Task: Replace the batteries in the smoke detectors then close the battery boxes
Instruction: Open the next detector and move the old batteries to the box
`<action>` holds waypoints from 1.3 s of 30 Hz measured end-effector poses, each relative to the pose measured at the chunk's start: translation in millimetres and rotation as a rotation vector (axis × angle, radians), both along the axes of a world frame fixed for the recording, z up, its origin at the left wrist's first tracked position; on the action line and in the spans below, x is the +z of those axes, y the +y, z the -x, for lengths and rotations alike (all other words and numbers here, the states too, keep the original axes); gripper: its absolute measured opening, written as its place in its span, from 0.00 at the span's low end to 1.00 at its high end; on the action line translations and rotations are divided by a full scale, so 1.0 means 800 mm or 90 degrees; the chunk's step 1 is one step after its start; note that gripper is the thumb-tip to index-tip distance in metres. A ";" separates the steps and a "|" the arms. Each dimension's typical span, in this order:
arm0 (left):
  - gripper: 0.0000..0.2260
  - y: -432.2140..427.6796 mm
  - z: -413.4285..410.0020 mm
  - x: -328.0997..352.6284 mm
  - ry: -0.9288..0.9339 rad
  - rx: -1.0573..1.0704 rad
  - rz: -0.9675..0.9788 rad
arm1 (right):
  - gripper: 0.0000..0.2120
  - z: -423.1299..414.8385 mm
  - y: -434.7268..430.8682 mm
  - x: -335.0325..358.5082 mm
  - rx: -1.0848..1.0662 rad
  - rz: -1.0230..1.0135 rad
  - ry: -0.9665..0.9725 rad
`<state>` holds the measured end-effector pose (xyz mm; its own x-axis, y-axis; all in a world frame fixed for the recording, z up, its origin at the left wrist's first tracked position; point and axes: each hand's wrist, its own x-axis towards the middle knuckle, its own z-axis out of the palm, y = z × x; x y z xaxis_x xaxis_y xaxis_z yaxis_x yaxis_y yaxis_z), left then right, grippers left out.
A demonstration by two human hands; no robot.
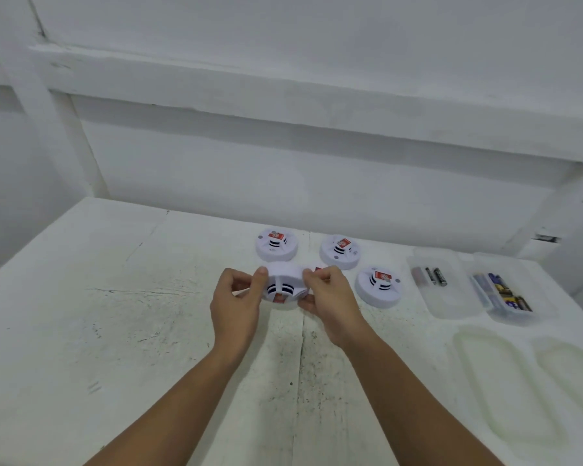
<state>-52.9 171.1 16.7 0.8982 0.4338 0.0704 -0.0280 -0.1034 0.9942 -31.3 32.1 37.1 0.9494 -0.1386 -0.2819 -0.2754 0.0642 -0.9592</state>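
Observation:
I hold a white round smoke detector [283, 289] tilted above the table, its vented side and red label facing me. My left hand [238, 299] grips its left edge and my right hand [329, 297] grips its right edge. Three more white smoke detectors with red labels rest on the table: one at the back left [276, 245], one at the back middle [340, 252], one to the right [379, 286]. A red corner of something shows behind my right fingers. A clear tray [451, 307] holds three batteries [431, 276]. A second clear tray [519, 319] holds several batteries [504, 292].
Two translucent lids lie near the table's right front, one [498, 381] beside the other [572, 371]. The white painted table [115, 314] is scuffed, with a seam down its middle. A white wall with a ledge stands right behind it.

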 end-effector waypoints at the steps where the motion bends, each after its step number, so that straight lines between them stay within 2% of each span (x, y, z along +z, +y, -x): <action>1: 0.09 -0.011 0.006 -0.001 0.014 -0.028 0.014 | 0.06 0.008 -0.015 0.001 -0.003 0.008 -0.002; 3: 0.06 -0.029 0.017 -0.005 0.030 -0.104 0.038 | 0.04 0.023 -0.045 0.000 -0.011 0.026 -0.004; 7: 0.08 -0.064 0.035 -0.010 0.019 -0.245 0.057 | 0.05 0.056 -0.111 -0.006 -0.017 0.068 -0.034; 12: 0.09 -0.112 0.048 -0.032 0.059 -0.388 0.056 | 0.07 0.095 -0.189 -0.020 -0.001 0.125 -0.054; 17: 0.12 -0.128 0.054 -0.042 0.052 -0.423 0.004 | 0.06 0.112 -0.217 -0.040 0.032 0.198 -0.047; 23: 0.19 -0.120 0.058 -0.044 0.046 -0.480 -0.129 | 0.07 0.120 -0.222 -0.050 0.087 0.300 -0.129; 25: 0.25 -0.117 0.058 -0.045 0.057 -0.508 -0.210 | 0.07 0.122 -0.220 -0.048 0.130 0.355 -0.156; 28: 0.40 -0.120 0.057 -0.045 0.097 -0.540 -0.298 | 0.08 0.122 -0.221 -0.042 0.208 0.410 -0.180; 30: 0.45 -0.125 0.057 -0.045 0.094 -0.556 -0.314 | 0.08 0.121 -0.222 -0.038 0.252 0.460 -0.191; 35: 0.51 -0.138 0.049 -0.035 0.105 -0.573 -0.330 | 0.08 0.111 -0.227 -0.031 0.331 0.601 -0.253; 39: 0.48 -0.147 0.047 -0.025 0.093 -0.594 -0.306 | 0.13 0.100 -0.226 -0.026 0.400 0.654 -0.311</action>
<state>-90.3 53.6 -3.6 0.8749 -0.4768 -0.0849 -0.1822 -0.4864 0.8545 -111.4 -148.7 16.4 0.9043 0.4196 0.0781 0.3996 -0.7679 -0.5007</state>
